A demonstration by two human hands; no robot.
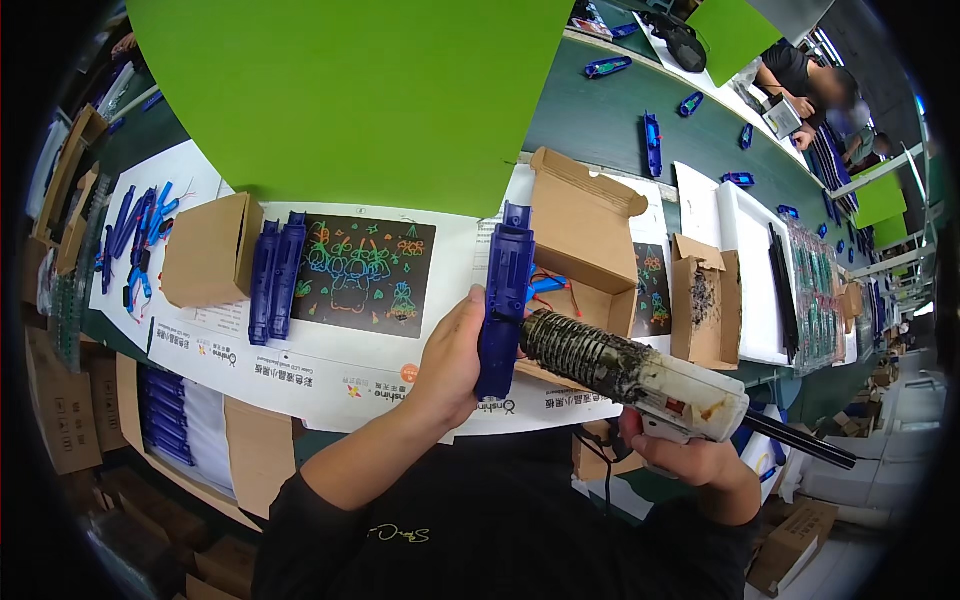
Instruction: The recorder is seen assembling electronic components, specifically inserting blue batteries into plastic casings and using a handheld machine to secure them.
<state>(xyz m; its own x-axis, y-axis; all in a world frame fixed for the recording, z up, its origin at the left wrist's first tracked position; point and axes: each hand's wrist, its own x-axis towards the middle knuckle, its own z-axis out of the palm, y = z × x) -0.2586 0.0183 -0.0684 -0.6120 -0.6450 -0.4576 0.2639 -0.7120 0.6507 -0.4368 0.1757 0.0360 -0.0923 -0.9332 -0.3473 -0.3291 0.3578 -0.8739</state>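
My left hand (448, 355) grips a long dark-blue plastic shell (510, 262), open side up, standing almost lengthwise away from me over the paper-covered table. Wrapped round the handle of a dirty white hot glue gun (655, 388) is my right hand (688, 456). The gun points left, and its spring-wrapped front end reaches the shell's right edge; whether the tip touches is hidden. A black stick (800, 438) protrudes from its rear. Just beyond the shell, blue parts with red wires (545, 284) lie in an open cardboard box (588, 205). Two more blue shells (277, 280) rest side by side to the left.
A cardboard box (205, 252) and several wired blue parts (140, 235) sit at left. A tall green panel (350, 100) stands ahead. On the right are a stained carton (728, 300) and a white foam tray (752, 270). Beyond, a green belt (600, 110) carries blue shells; a person (800, 90) sits there.
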